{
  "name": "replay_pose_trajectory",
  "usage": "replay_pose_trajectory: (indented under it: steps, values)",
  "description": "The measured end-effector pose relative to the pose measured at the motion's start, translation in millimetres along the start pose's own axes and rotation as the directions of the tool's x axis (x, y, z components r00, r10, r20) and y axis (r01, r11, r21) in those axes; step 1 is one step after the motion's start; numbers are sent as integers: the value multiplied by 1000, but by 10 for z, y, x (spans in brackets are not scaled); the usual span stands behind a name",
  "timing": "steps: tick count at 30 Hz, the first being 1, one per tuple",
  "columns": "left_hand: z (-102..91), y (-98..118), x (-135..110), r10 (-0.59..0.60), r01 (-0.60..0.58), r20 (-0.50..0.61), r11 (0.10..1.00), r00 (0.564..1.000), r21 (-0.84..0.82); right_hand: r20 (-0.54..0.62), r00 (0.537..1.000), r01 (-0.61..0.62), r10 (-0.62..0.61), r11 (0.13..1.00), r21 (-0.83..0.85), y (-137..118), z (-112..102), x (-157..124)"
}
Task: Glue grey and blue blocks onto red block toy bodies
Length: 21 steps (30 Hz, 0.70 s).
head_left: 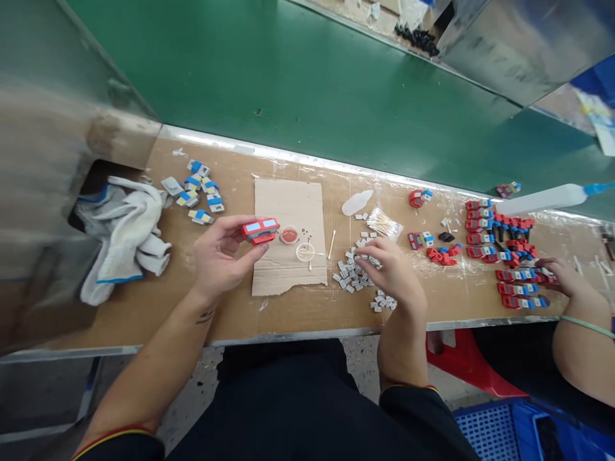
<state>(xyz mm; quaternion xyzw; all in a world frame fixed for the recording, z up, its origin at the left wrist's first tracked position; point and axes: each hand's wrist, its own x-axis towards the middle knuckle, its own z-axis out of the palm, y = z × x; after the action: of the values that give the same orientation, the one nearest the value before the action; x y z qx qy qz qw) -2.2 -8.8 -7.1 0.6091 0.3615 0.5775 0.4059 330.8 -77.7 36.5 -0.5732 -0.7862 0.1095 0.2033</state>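
Observation:
My left hand (221,259) is closed around a red plastic toy part (260,230) with two light-blue windows and a grey lower section, held above the table at the left edge of a cardboard sheet (269,272). My right hand (391,269) hovers at a pile of small grey plastic pieces (353,272), thumb and forefinger slightly apart; nothing shows between them. On the cardboard sit a small cup of red liquid (289,235) and a clear round lid (305,252) with a cotton swab across it. Another cotton swab (331,244) lies beside the sheet.
White gloves (129,224) lie at left, near several blue-and-grey parts (196,189). Beyond the pile are a bag of swabs (384,224) and a clear plastic piece (358,202). At right, a co-worker's hand (562,275) touches rows of red toy parts (480,238) near a white bottle (542,200).

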Motion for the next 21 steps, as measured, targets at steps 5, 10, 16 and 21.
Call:
replay_pose_trajectory:
  steps: [5, 10, 16, 21]
  values:
    - [-9, -15, -8, -3, 3, 17, 1000, 1000, -30, 96, 995, -1, 18, 985, -171, 43, 338, 28]
    - [12, 43, -33, -91, 98, 75, 990, 993, -102, -8, 999, 52, -54, 987, -150, 40, 342, 99]
    - [125, 77, -106, -21, 67, 162, 955, 987, -290, -423, 888, 224, -182, 973, 51, -473, 155, 237]
    - [158, 97, -134, 42, 15, 168, 946, 985, -324, -521, 791, 443, -321, 888, 126, -1037, 218, 465]
